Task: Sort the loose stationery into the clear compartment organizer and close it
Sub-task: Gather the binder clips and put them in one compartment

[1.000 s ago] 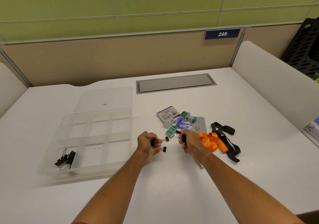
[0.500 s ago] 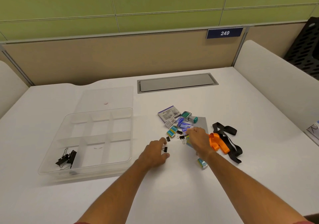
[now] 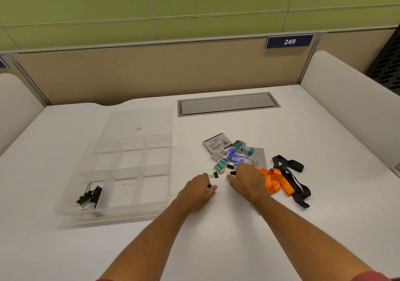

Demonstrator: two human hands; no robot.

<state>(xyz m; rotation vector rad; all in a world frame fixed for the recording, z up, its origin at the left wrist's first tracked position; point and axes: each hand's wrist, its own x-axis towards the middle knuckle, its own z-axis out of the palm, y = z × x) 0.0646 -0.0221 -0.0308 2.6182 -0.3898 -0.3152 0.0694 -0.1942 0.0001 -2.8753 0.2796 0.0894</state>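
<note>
On a white surface [image 3: 216,248], the clear compartment organizer [image 3: 86,212] sits open at the frame's left, large binder clips [image 3: 90,196] in its lower-left compartment. At centre, the left hand [image 3: 198,190] pinches a small black clip [image 3: 209,186], another small clip [image 3: 214,174] just beyond its fingertips. The right hand [image 3: 246,180] curls over more clips beside the stationery pile [image 3: 227,153]; its grip seems closed on one, though that is unclear.

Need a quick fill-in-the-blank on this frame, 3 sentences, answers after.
1. The large black binder clips lie in the organizer's near-____ compartment.
2. The ____ lanyard lies just right of the right hand.
3. The organizer's clear lid lies flat on the desk ____ the organizer.

Missing words: left; orange; behind
</note>
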